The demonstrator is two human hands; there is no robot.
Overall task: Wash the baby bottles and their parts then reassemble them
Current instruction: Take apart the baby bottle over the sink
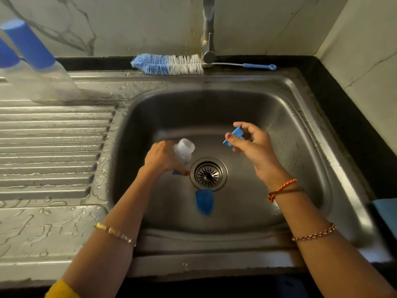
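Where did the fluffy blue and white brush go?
In the head view, the bottle brush lies on the dark ledge behind the sink, its bristles to the left of the tap and its thin handle running past the tap's base to the right.

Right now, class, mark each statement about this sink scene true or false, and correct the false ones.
1. The left hand holds a clear bottle. True.
2. The bottle brush lies inside the basin. False: it lies on the ledge behind the sink.
3. The right hand pinches a blue part. True.
4. Water streams from the tap. False: no stream shows.
5. A blue cap lies near the drain. True.
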